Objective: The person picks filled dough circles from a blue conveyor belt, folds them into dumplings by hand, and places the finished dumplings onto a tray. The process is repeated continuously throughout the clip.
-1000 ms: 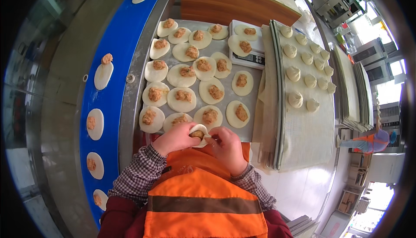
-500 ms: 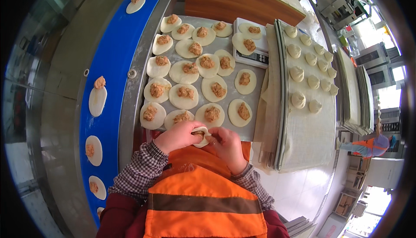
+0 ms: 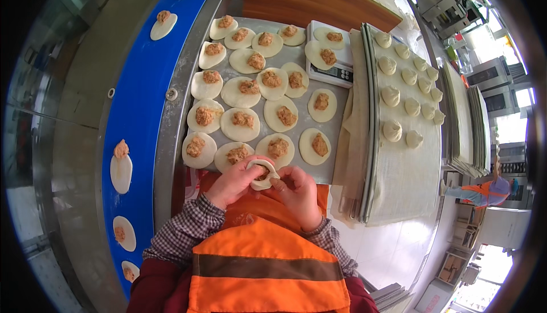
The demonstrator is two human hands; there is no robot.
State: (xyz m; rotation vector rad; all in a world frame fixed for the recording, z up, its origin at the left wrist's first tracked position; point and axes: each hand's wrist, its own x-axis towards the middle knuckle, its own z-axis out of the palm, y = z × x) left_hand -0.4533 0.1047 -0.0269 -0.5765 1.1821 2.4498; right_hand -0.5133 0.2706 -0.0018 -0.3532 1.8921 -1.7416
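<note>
Between both hands, just over the front edge of the metal table (image 3: 322,136), is a half-gathered bun (image 3: 262,184) with meat filling showing in its opening. My left hand (image 3: 232,184) cups the bun from the left, thumb near the opening. Thumb and fingers of my right hand (image 3: 297,193) pinch its dough rim on the right. Several flat dough rounds topped with meat filling lie in rows beyond; a filled dough round (image 3: 278,146) is close to my fingers. The underside of the held bun is hidden.
A blue conveyor belt (image 3: 132,108) carries more filled rounds at the left. A kitchen scale (image 3: 337,73) stands at the table's far right corner. Finished pleated buns sit on a cloth-lined tray (image 3: 399,182) at the right. A person (image 3: 484,192) is in the far right background.
The bun's opening now faces up more, showing more filling and a raised rim. My fingers have shifted around it. Rounds on the blue belt have moved toward me.
</note>
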